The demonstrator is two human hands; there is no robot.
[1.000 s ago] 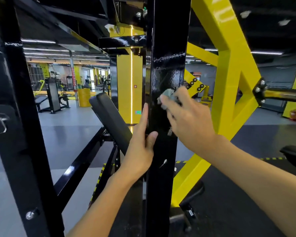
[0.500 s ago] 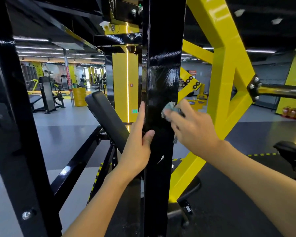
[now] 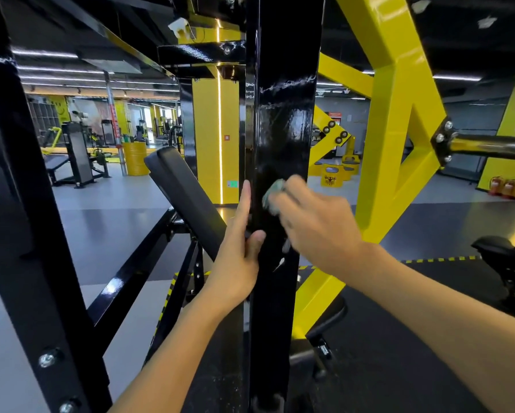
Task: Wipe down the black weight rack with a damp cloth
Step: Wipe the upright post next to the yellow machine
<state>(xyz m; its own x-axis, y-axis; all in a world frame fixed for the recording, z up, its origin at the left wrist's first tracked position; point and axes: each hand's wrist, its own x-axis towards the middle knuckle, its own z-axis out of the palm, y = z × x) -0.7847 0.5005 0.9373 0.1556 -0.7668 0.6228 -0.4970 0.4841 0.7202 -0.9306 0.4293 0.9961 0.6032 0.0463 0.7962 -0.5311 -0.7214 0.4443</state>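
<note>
Wiping at centre frame: your right grip is clamped on the cloth, a small grey-green wad bunched under the fingertips. The cloth is pressed flat against the front face of the black rack upright, about halfway up the frame. Hand and cloth are both motion-blurred, so I can't read the finger detail.

Your left grip sits just left of and below the cloth. It's not closed: the fingers are straight and laid up the upright's left side face, and the thumb rests on the front face. It holds nothing and braces the post. The two grips are close but not touching.

The upright's paint is glossy, with streaky reflections above the cloth and a small pale mark just below your right wrist.

Surroundings:
- A black angled pad is left of centre, right behind your left grip.
- A second black post stands at far left, with bolts near its base.
- The yellow frame fills the upper right, and a bar is bolted to it at the right edge.
- A yellow column stands behind the upright.
- A yellow drum is in the left background.
- Two fire extinguishers are at far right.
- A black seat is at lower right.
- Hazard-stripe tape runs along the floor at right.
</note>
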